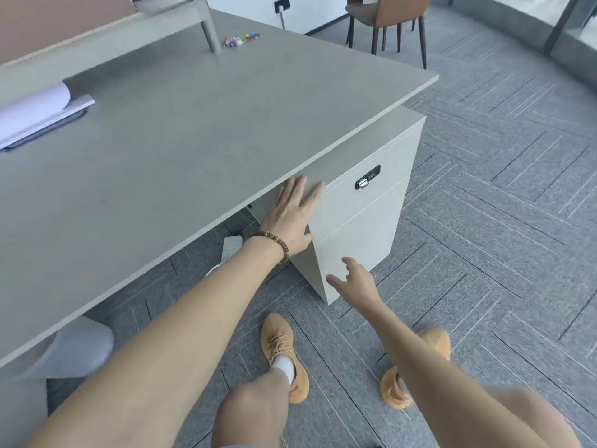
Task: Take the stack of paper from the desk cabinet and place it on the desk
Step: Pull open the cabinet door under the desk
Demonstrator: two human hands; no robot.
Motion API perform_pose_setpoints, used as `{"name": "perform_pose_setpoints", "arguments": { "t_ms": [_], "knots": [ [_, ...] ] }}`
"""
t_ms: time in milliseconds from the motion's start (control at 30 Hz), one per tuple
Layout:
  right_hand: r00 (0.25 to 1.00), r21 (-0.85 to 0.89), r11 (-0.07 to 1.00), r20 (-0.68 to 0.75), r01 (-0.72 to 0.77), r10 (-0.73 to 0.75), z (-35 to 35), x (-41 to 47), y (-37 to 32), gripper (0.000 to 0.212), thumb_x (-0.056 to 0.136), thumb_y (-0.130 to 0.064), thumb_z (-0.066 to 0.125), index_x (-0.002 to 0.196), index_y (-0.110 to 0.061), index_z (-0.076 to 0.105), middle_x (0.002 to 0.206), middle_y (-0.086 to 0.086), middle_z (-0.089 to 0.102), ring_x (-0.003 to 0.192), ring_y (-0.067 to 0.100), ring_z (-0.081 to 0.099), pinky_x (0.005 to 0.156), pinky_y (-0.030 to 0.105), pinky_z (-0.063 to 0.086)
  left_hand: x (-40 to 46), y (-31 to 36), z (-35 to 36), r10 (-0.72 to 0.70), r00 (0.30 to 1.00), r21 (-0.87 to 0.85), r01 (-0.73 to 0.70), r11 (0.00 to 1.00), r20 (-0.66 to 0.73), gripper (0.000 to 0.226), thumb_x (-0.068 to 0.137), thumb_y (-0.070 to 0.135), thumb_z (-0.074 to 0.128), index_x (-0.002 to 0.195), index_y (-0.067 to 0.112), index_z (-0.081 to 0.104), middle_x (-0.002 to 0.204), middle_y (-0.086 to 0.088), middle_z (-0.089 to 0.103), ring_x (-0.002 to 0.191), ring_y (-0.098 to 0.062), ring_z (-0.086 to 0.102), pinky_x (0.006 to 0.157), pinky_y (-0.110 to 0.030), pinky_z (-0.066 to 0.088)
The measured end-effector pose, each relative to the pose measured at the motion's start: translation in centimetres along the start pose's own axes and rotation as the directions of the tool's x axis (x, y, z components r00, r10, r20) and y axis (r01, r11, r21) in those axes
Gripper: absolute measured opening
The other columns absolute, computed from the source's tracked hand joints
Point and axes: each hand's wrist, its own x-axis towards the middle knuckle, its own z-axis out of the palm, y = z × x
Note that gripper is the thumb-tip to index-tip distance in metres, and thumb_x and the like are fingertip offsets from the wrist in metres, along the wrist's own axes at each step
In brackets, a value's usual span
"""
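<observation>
Barely begun: left hand (292, 218) flat, fingers spread on the cabinet (358, 221); right hand (353, 279) open, empty beside its closed front; paper unseen, counter (193, 130) awaits

The desk (181, 150) top is bare across its wide middle and near edge; only a roll of white paper on a tray (38, 114) at the far left and small coloured bits (242, 39) at the back take up room. The cabinet (361, 221) sits tight under the desk's right corner, its front closed, with open carpet before it. The left hand (290, 218) lies flat on the cabinet's near side, the right hand (355, 279) spread by its lower corner. Under the desk, what looks like a power strip (231, 248) lies on the floor.
</observation>
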Motion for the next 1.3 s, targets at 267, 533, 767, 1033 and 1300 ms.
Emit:
{"name": "perform_pose_setpoints", "arguments": {
  "t_ms": [267,533,767,1033,1300],
  "knots": [
    [0.997,0.16,0.987,-0.071,0.013,-0.001,1.5,4.9,-1.4,0.102,0.085,-0.04,0.072,0.161,-0.013,0.009,0.156,0.02,0.033,0.139,0.036,0.043,0.108,0.041,0.039,3.1,-1.4,2.2,0.078,0.991,0.162,-0.06,0.985,-0.105,0.116,0.069,0.018,0.085,0.157,0.03,0.011,0.166,-0.002,0.012,0.146,-0.041,0.021,0.119,-0.051,0.025],
    [0.982,0.398,0.917,-0.174,0.004,0.072,4.1,7.5,-1.1,0.128,0.072,-0.041,0.084,0.16,-0.027,-0.008,0.168,0.008,0.007,0.146,0.037,0.036,0.115,0.048,0.035,3.5,-1.6,3.3,0.092,0.979,0.216,-0.051,0.975,-0.183,0.12,0.067,0.024,0.087,0.157,0.03,0.009,0.165,0.0,0.017,0.145,-0.039,0.025,0.12,-0.048,0.021],
    [0.978,0.364,0.931,-0.19,-0.013,0.088,4.7,8.9,-1.3,0.138,0.07,-0.037,0.086,0.157,-0.027,-0.019,0.17,0.006,-0.016,0.154,0.033,0.023,0.113,0.044,0.036,3.6,-1.4,3.5,0.066,0.979,0.22,-0.023,0.975,-0.191,0.117,0.067,0.028,0.087,0.157,0.032,0.011,0.165,0.001,0.017,0.148,-0.038,0.02,0.121,-0.046,0.016],
    [0.968,0.113,0.993,-0.251,0.029,0.001,3.5,6.9,1.2,0.132,0.067,-0.049,0.074,0.159,-0.014,-0.013,0.171,0.01,0.002,0.158,0.021,-0.002,0.127,0.049,0.01,3.2,-1.1,3.2,0.045,0.986,0.208,-0.011,0.978,-0.16,0.116,0.07,0.027,0.085,0.157,0.033,0.009,0.166,0.0,0.014,0.151,-0.039,0.01,0.118,-0.043,0.002],
    [0.956,0.011,0.987,-0.249,0.163,-0.155,-0.8,2.2,4.7,0.116,0.071,-0.035,0.075,0.159,-0.028,0.0,0.16,0.009,0.021,0.147,0.029,0.031,0.116,0.043,0.039,2.7,0.7,1.5,-0.062,0.996,0.188,0.073,0.979,-0.066,0.115,0.08,0.004,0.074,0.156,0.034,-0.008,0.167,0.002,-0.003,0.153,-0.035,-0.002,0.119,-0.044,0.005]
  ]
}}
